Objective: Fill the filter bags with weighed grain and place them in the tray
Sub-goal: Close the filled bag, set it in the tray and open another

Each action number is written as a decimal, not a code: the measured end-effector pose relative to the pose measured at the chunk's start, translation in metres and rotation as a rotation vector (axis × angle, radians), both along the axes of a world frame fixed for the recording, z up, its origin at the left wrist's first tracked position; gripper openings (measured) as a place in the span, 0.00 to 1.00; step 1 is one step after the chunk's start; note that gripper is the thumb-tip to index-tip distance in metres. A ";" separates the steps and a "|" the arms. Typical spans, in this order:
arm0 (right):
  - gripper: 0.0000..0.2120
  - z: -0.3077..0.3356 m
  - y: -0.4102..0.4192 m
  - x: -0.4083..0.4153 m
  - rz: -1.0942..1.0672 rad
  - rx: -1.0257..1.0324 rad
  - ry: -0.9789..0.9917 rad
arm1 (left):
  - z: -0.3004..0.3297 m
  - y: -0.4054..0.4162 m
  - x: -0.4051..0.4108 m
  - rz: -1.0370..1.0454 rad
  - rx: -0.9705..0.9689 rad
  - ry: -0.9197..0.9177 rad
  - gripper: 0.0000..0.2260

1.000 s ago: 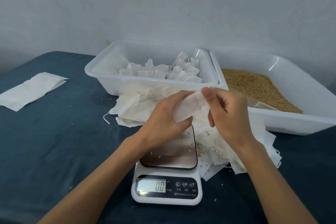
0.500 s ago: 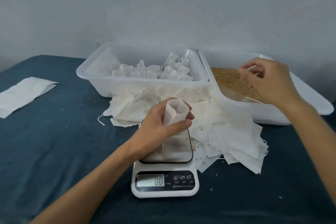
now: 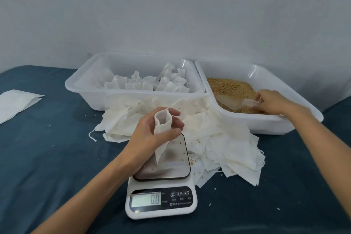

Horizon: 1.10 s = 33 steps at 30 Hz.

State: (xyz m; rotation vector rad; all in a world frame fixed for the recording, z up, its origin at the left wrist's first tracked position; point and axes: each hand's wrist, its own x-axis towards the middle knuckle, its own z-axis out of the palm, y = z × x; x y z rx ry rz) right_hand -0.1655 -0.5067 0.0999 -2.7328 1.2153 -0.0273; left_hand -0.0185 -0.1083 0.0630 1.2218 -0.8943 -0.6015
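Your left forearm comes up from the lower left, and your left hand (image 3: 157,135) is raised over the plate of the scale (image 3: 161,186), palm turned toward the right. Its fingers and thumb curl round an empty filter bag (image 3: 162,129), gripping it about the middle so the mouth stands open at the top and the lower end hangs down toward the plate. The display reads 0.0.

Your right arm stretches out to the right, the wrist passing over the near rim of the grain tray (image 3: 284,125). Your right hand (image 3: 271,101) is down inside that tray, fingers bent and pinching the handle of a clear scoop (image 3: 239,103) that lies in the grain (image 3: 229,86).

Filled bags (image 3: 152,83) stand in the tray (image 3: 98,99) on the left, just beside the grain tray. A loose pile of empty bags (image 3: 228,138) spreads on the blue tabletop (image 3: 47,157) between the trays and the scale.
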 end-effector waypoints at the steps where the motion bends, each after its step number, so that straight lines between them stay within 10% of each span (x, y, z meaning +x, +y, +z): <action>1: 0.15 -0.002 -0.004 -0.002 -0.027 -0.001 -0.031 | 0.000 0.000 -0.001 -0.002 0.000 -0.004 0.13; 11: 0.15 -0.004 -0.014 -0.009 -0.144 -0.364 -0.003 | -0.001 -0.001 -0.002 0.005 -0.004 0.011 0.12; 25: 0.15 -0.004 0.005 0.002 0.085 -0.027 -0.074 | -0.003 -0.002 0.001 0.012 0.008 0.002 0.13; 33: 0.06 -0.001 0.009 -0.003 -0.032 -0.331 -0.080 | -0.005 0.000 0.005 0.029 -0.004 -0.005 0.14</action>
